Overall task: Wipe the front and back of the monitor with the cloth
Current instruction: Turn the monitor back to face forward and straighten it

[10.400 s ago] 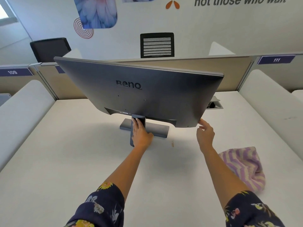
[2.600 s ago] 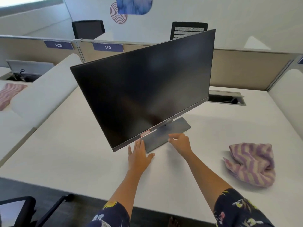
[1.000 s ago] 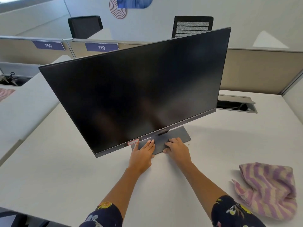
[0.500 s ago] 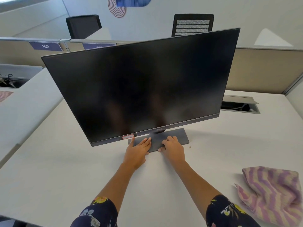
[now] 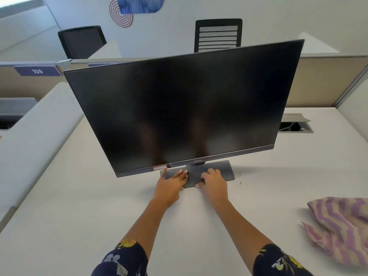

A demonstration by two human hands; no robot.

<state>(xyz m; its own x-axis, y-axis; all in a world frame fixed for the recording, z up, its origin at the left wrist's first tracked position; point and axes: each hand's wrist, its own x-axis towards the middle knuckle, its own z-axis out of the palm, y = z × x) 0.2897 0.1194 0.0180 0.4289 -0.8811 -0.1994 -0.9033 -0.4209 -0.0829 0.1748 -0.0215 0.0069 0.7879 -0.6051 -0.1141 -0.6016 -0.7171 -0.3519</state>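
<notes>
The dark monitor (image 5: 187,108) stands on the white desk (image 5: 69,206) with its black screen facing me, slightly tilted down to the left. Its flat grey base (image 5: 225,172) lies just under the lower bezel. My left hand (image 5: 171,184) rests flat on the base's left part with straight fingers. My right hand (image 5: 213,182) lies on the base's front edge, thumb at the edge and fingers bent over the top. The purple and beige striped cloth (image 5: 342,228) lies crumpled on the desk at the right, apart from both hands.
An open cable hatch (image 5: 294,124) sits in the desk behind the monitor's right side. Beige partitions (image 5: 322,80) close the back, padded white dividers (image 5: 33,136) flank the left. Two black chairs (image 5: 218,34) stand beyond the partition.
Over ten seconds the monitor has been turned from back-facing to screen-facing me. In the last second it swung a little further to square up; both hands stay on the base.
</notes>
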